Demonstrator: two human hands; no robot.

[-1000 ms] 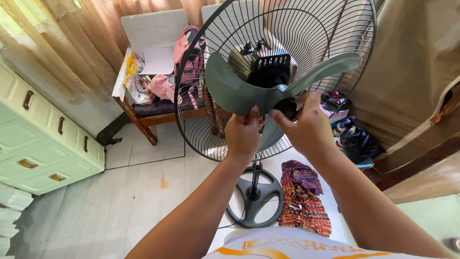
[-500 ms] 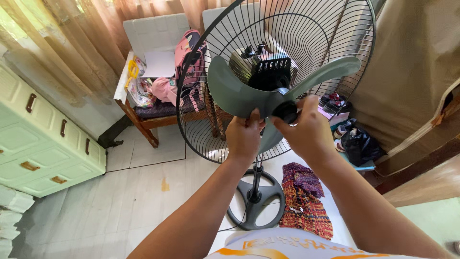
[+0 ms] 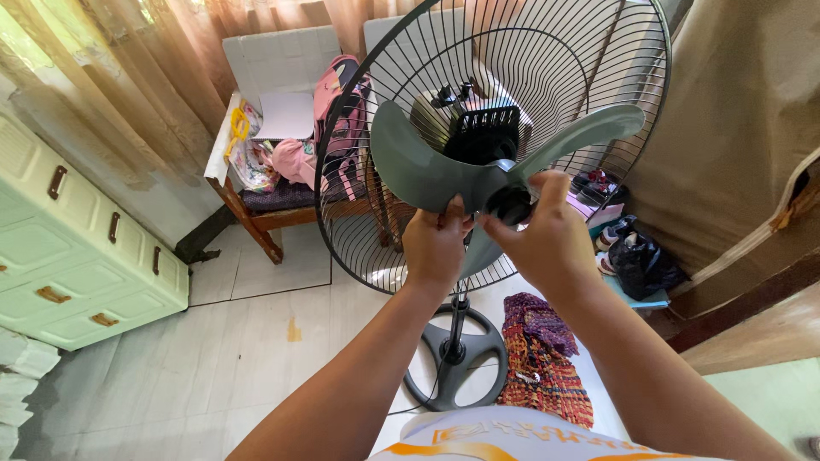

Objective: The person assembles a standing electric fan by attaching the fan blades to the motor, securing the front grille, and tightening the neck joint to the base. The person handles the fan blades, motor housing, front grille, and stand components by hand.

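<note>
A stand fan faces me with its front grille off. Its grey-green blade (image 3: 427, 166) sits in front of the black wire rear guard (image 3: 547, 60) and the black motor housing (image 3: 483, 128). My left hand (image 3: 436, 243) grips the blade near its hub from below. My right hand (image 3: 547, 235) has its fingers closed around the black round blade cap (image 3: 510, 203) at the hub. The fan's pole runs down to a round dark base (image 3: 457, 354) on the floor.
A pale green drawer cabinet (image 3: 77, 265) stands at left. A wooden bench (image 3: 282, 201) with a pink bag and papers sits behind the fan. A woven multicoloured mat (image 3: 542, 358) lies by the base. Shoes and a black bag (image 3: 636, 256) lie at right, beside a brown curtain.
My right hand's fingers have shifted around the black cap at the hub. The left hand keeps its hold on the blade. The view has barely moved.
</note>
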